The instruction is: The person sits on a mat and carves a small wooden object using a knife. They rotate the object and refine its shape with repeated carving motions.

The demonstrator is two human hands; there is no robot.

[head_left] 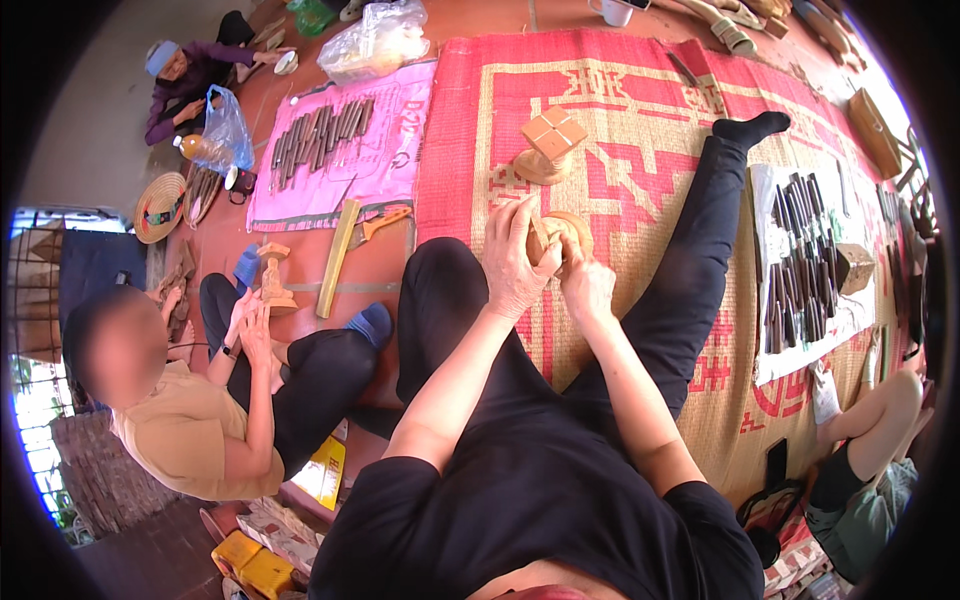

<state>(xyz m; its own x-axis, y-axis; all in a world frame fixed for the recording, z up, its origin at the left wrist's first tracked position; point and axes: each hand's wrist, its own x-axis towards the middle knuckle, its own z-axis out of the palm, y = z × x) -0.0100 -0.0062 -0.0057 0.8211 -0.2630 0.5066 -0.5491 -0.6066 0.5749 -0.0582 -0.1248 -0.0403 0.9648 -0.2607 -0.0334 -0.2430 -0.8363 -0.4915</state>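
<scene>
Between my legs, a turned, light-brown wooden piece [572,230] with a rounded base is in my hands. My left hand [516,258] lies along its left side, fingers stretched over it and thumb pressed against it. My right hand [586,282] is closed at the near side of the same piece, its fingertips close to my left thumb. Whether a small tool sits in the right fingers cannot be made out. Just beyond stands a similar wooden stand [549,150] with a square top marked by pale crossing lines and a round base.
A red and straw-coloured woven mat [620,62] lies beneath me. Rows of dark carving tools [803,265] rest on a white cloth at right, and more tools [318,140] on a pink sheet at left. Left of me a person [215,400] sits with another wooden stand [275,275].
</scene>
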